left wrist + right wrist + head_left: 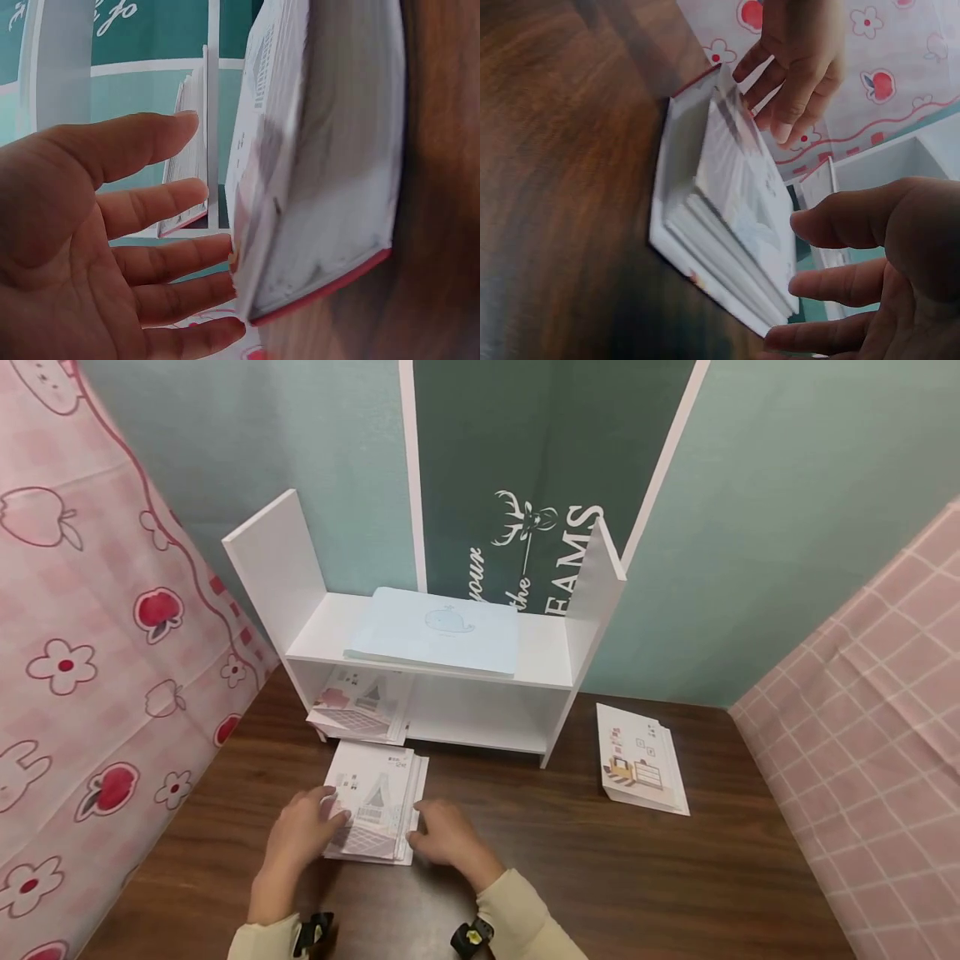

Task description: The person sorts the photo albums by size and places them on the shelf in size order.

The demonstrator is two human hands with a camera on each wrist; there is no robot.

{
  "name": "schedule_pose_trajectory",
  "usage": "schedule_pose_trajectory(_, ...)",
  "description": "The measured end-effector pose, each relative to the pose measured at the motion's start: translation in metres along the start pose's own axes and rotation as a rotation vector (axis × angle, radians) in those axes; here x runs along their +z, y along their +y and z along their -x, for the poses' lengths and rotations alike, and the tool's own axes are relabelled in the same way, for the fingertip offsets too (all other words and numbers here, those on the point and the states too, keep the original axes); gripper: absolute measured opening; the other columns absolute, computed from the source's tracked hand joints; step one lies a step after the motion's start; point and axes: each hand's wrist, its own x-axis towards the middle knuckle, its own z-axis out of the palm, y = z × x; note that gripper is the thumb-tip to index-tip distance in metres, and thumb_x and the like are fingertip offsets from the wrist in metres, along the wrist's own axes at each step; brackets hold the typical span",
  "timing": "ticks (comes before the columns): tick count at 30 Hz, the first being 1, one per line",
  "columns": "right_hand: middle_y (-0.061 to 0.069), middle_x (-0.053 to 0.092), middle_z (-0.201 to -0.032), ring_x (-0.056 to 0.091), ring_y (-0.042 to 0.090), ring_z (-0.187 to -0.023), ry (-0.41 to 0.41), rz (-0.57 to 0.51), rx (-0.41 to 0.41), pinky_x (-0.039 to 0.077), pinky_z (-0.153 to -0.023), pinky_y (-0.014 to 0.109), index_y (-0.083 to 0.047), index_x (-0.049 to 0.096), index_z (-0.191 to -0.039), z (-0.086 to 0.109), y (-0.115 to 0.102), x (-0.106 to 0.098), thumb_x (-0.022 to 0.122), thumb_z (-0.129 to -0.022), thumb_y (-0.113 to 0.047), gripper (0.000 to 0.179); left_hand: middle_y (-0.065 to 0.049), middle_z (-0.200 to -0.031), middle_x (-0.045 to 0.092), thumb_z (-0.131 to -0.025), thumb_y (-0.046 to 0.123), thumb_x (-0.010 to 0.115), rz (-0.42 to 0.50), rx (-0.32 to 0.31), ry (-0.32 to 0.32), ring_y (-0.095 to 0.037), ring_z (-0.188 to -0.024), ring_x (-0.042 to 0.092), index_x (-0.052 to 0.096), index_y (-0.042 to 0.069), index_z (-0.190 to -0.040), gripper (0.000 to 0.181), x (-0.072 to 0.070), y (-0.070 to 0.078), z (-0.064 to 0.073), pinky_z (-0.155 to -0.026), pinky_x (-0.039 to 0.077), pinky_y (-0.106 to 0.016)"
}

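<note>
A stack of white booklets with a printed room picture [369,806] lies on the table in front of a white shelf. Beside its left edge is my left hand [303,827], fingers spread; in the left wrist view the fingertips [217,247] come close to the stack's side, and contact is hard to tell. My right hand [450,837] is at the right edge with its fingers fairly straight, thumb apart, as the right wrist view shows. Neither hand grips anything. The booklets' edges are uneven on the right, and a red strip [322,289] runs along one bottom edge.
The white two-level shelf [551,652] stands behind, with a pale blue whale-printed book [442,631] on its upper board. More booklets [360,706] lie at the left of its lower level, jutting forward. Another booklet stack [637,760] lies to the right. Printed cloths hang at both sides.
</note>
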Motion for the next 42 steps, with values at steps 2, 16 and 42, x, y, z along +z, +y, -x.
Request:
schedule_pose_trajectory(2, 0.013, 0.064, -0.096, 0.059, 0.025, -0.091, 0.015, -0.006, 0.004, 0.048, -0.079, 0.034, 0.001, 0.062, -0.112, 0.002, 0.001, 0.003, 0.068, -0.077, -0.017, 0.040, -0.031, -0.106, 0.056, -0.079, 0.019, 0.070, 0.013, -0.014, 0.006, -0.049, -0.098, 0.052, 0.058, -0.007, -0.114, 0.045, 0.002, -0.001, 0.004, -0.080, 0.040, -0.059)
schedule_pose_trajectory(16, 0.025, 0.059, -0.099, 0.055, 0.021, -0.049, 0.123, -0.579, 0.185, 0.049, -0.055, 0.030, 0.010, 0.055, -0.113, 0.014, 0.008, 0.024, 0.064, -0.075, -0.003, 0.041, -0.032, -0.118, 0.051, -0.083, 0.018, 0.065, 0.193, -0.169, 0.046, -0.047, -0.110, 0.045, 0.048, -0.010, -0.124, 0.052, 0.012, -0.018, 0.018, -0.091, 0.033, -0.057)
schedule_pose_trajectory(42, 0.010, 0.054, -0.079, 0.053, 0.014, -0.064, 0.198, -1.471, 0.442, 0.049, -0.064, 0.026, 0.019, 0.041, -0.115, 0.016, 0.008, 0.044, 0.050, -0.079, 0.007, 0.039, -0.035, -0.123, 0.047, -0.084, 0.016, 0.064, 0.289, -0.220, -0.054, -0.049, -0.111, 0.044, 0.042, -0.011, -0.128, 0.056, 0.015, -0.022, 0.021, -0.090, 0.034, -0.058)
